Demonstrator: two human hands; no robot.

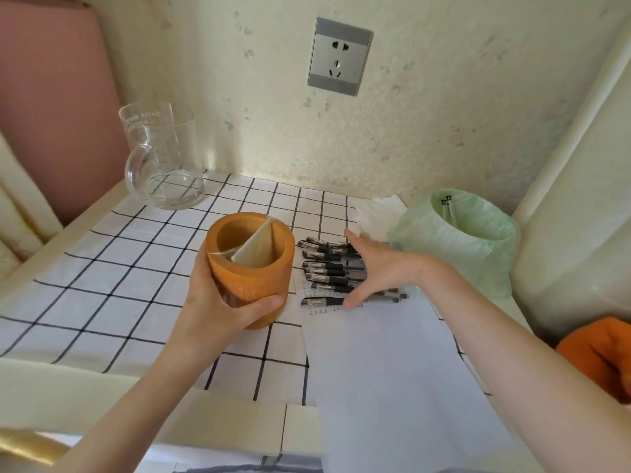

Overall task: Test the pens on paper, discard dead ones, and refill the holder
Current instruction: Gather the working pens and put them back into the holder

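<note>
My left hand (218, 302) is curled round the orange holder (252, 264), thumb across its near side and fingers wrapped behind. The holder stands upright with its mouth facing up, and a pale divider slants across the inside. I cannot tell whether its base rests on the cloth or is just off it.

My right hand (379, 268) is spread wide, palm down, with straight fingers, and closes on nothing. It lies over the row of pens (327, 268), just to the right of the holder in my left hand. The pens lie flat, side by side, with their long axes running left to right. Their black clip ends point left toward the holder, and their other ends pass under my palm and stick out beyond it. My thumb tip touches down beside the nearest pen.

The pens sit on the far end of a white sheet of paper (392, 370), which runs back toward me under my right forearm. Small scribble marks (317, 310) show just beside my thumb.

Beyond my right hand stands a bin lined with a green bag (461, 233), with a few pens (447, 206) upright inside. A crumpled tissue (375, 209) lies beside it.

All of this rests on a white cloth with a black grid (119, 268). Far beyond my left hand stands a clear glass jug (164, 162), near a pink cushion (51, 97). The pale speckled wall behind carries a grey socket (339, 56).
</note>
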